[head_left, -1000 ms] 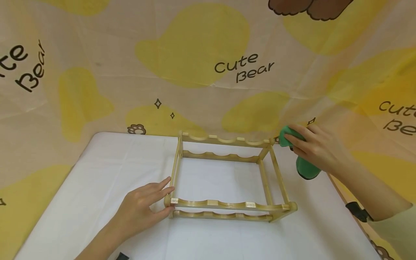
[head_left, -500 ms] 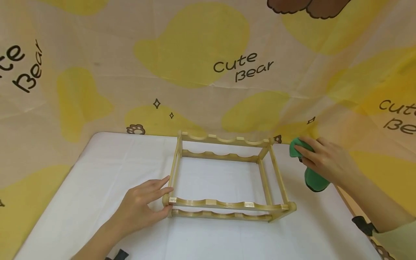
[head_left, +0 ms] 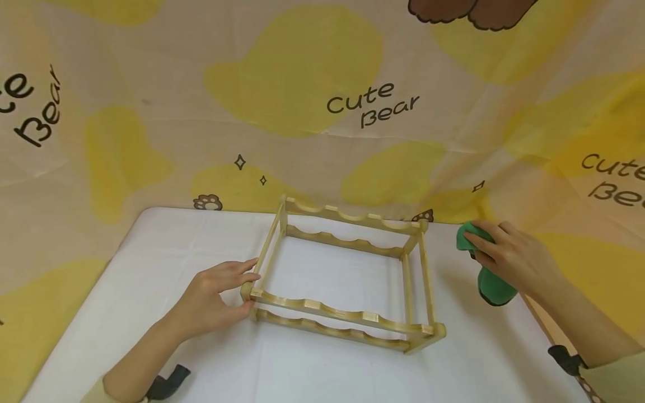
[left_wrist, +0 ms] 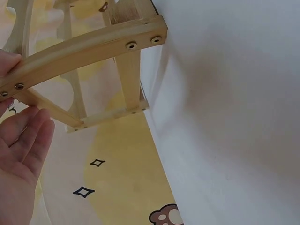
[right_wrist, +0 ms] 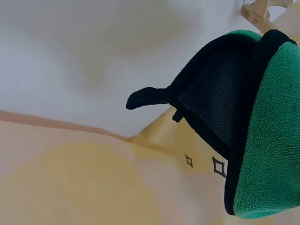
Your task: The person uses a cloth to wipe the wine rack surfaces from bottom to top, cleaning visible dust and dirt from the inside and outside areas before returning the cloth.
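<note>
A pale wooden wine rack (head_left: 312, 305), with scalloped rails front and back, stands on the white table, turned at a slight angle. At its front left corner my left hand (head_left: 214, 296) grips the frame, thumb on the near side and fingers on the far side. The left wrist view shows the rack's end bar (left_wrist: 93, 49) with its screws, the left hand's fingers (left_wrist: 35, 136) beside it. Off to the rack's right, my right hand (head_left: 521, 257) holds a green cloth (head_left: 496, 286) above the table. Its black edging and dark inner side show in the right wrist view.
The white tabletop (head_left: 166, 246) runs back to a hanging yellow and beige printed curtain (head_left: 282, 84), which also closes off both sides. The table's right edge (head_left: 544, 316) lies below the right forearm. A dark strap (head_left: 168, 383) hangs at the left wrist.
The rack has been turned by my left hand: its front left corner shifted left and back, its front right corner toward me. My right hand moved right and nearer with the cloth.
</note>
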